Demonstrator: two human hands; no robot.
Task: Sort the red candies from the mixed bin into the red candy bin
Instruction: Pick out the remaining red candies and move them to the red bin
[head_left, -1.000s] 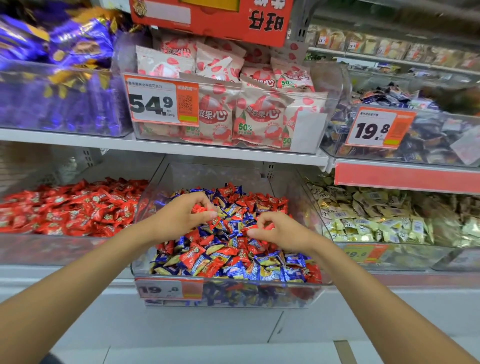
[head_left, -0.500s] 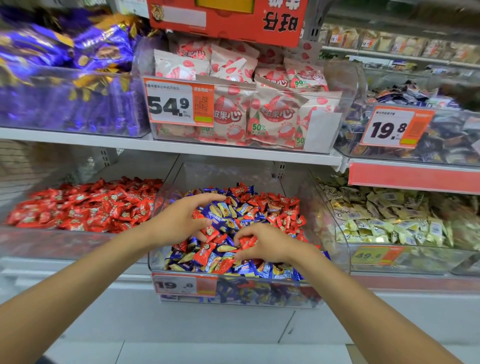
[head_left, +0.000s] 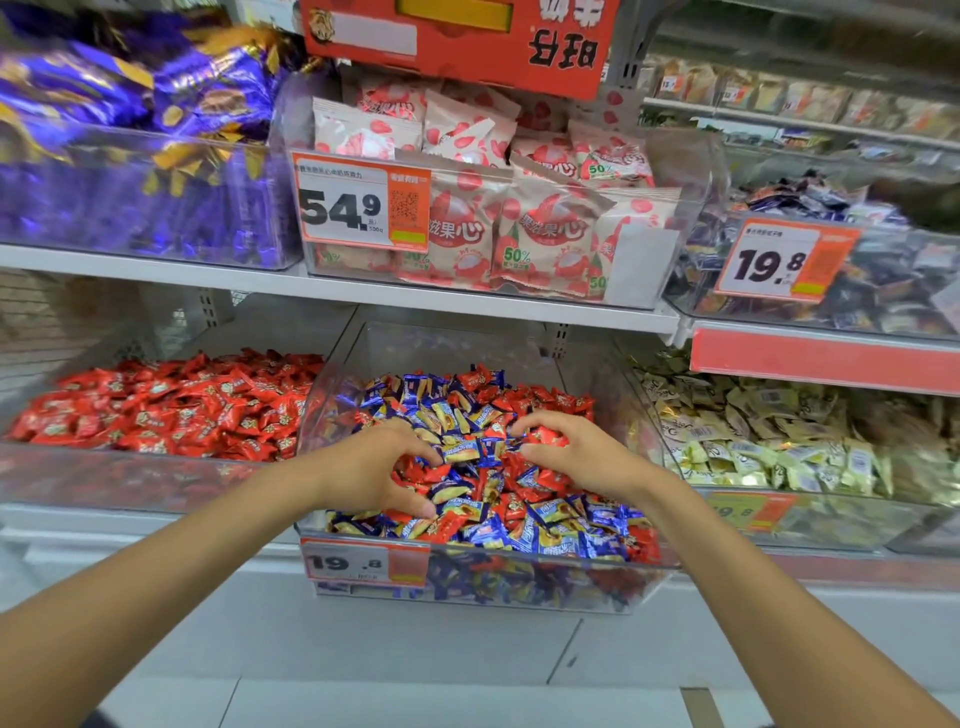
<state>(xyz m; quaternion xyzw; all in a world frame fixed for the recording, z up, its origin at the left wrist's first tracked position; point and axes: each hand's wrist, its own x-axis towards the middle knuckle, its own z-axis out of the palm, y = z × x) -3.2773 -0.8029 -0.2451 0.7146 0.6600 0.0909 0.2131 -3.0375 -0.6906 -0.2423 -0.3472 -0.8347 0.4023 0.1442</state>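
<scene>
Head view. Both bare forearms reached into the clear plastic mixed bin at the centre of the lower shelf row. The left hand lay on the near left part of the heap, thumb and fingers curled round a cluster of small foil-wrapped red candies. The right hand lay near it but apart, on the right part of the heap, its fingertips curled down and pinching another of the red candies. Blue-and-gold wrapped candies were mingled with red ones throughout the heap.

The clear plastic red candy bin stood just beside the mixed bin on its left and showed only red wrappers. An orange price tag marked 19.8 was fixed to the mixed bin's front wall. Pale yellow wrapped candies filled the neighbouring bin on the right. On the white shelf board above stood pink-and-white snack bags and, further left, purple foil sweets.
</scene>
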